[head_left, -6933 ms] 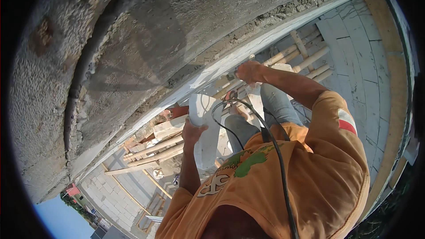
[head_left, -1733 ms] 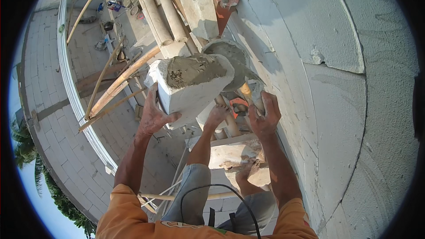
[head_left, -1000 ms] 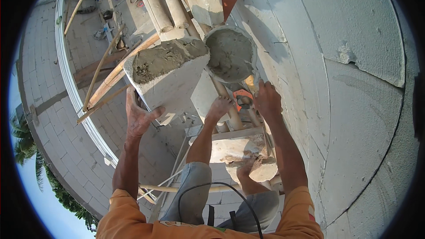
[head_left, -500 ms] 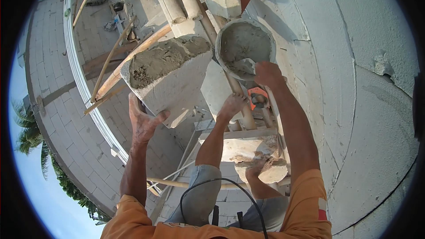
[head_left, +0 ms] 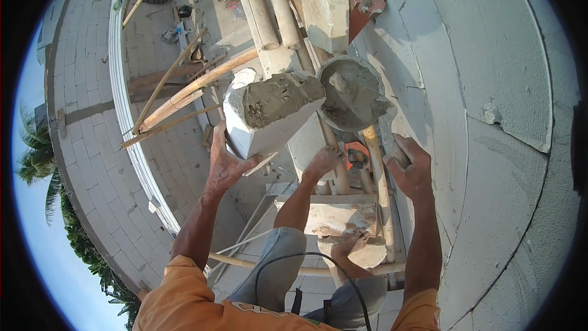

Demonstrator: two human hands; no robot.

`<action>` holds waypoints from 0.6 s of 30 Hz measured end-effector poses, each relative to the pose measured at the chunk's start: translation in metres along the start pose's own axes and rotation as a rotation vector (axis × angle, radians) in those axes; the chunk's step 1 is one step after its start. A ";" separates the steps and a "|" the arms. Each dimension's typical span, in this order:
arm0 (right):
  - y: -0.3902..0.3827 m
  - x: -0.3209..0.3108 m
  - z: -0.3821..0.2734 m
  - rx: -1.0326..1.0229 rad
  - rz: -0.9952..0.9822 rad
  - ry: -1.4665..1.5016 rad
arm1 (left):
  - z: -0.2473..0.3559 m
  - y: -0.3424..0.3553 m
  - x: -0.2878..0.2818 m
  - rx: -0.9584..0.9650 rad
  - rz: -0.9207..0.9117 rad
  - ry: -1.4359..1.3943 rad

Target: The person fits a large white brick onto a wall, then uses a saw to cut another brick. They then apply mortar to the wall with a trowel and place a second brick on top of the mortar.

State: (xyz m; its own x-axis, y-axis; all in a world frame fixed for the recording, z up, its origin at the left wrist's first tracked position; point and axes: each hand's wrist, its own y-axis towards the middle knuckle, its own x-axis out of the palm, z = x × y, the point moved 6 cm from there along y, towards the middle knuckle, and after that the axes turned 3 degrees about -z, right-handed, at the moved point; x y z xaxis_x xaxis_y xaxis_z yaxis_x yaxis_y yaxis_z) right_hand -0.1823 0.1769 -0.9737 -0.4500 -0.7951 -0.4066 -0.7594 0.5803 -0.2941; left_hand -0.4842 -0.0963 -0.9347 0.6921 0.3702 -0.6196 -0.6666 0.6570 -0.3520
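My left hand (head_left: 226, 162) grips the lower left end of a pale lightweight block (head_left: 269, 133), fingers and thumb round its edge. Wet grey mortar (head_left: 275, 101) covers the block's upper face. My right hand (head_left: 411, 167) is closed on the handle of a trowel (head_left: 389, 133), whose blade carries mortar at the right rim of a round bucket (head_left: 329, 116). More mortar is heaped inside the bucket, which stands just right of the block's far end.
My bare feet rest on a scaffold of bamboo poles (head_left: 381, 178) and blocks. An orange-red object (head_left: 356, 154) lies between the poles. A block wall (head_left: 508, 202) rises at right. Far below left is a floor with scattered things, beside a long white metal rail (head_left: 125, 116).
My right hand has drawn back from inside the bucket toward me, bringing the trowel out with mortar on it. The left hand still holds the block, now tilted differently.
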 end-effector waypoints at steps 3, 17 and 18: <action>-0.011 0.001 -0.055 -0.249 0.182 -0.084 | 0.028 0.000 0.004 0.045 0.007 0.051; -0.073 0.065 -0.104 -0.358 0.405 -0.482 | 0.070 0.000 0.024 0.041 0.039 -0.064; -0.077 0.058 -0.100 -0.343 0.373 -0.412 | 0.067 0.001 0.024 0.017 0.030 -0.054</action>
State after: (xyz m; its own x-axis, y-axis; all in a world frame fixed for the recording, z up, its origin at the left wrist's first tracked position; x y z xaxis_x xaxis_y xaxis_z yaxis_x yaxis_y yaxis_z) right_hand -0.1974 0.0682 -0.8883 -0.5471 -0.3790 -0.7463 -0.7248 0.6605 0.1959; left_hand -0.4497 -0.0432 -0.9033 0.6861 0.4246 -0.5908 -0.6830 0.6557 -0.3219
